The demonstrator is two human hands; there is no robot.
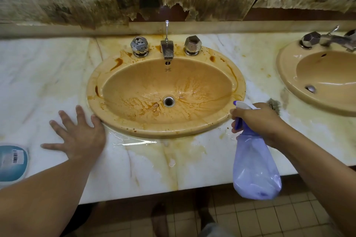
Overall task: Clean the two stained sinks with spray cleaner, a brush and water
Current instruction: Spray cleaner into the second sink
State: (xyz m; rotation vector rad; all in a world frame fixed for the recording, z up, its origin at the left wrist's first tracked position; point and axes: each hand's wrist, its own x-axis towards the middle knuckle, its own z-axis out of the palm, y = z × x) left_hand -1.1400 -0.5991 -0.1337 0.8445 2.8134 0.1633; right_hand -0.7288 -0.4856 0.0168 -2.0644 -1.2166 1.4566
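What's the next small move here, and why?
Probably squeeze the trigger and wet the bowl. The right hand grips the spray bottle with its nozzle aimed toward the sink, where brown stains spread around the drain. The left hand rests flat on the counter, clear of the spray.

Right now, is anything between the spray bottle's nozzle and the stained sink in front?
Nothing visible. The right hand holds the spray bottle by the right rim of the sink, nozzle toward the basin. The left hand rests on the counter by the left rim.
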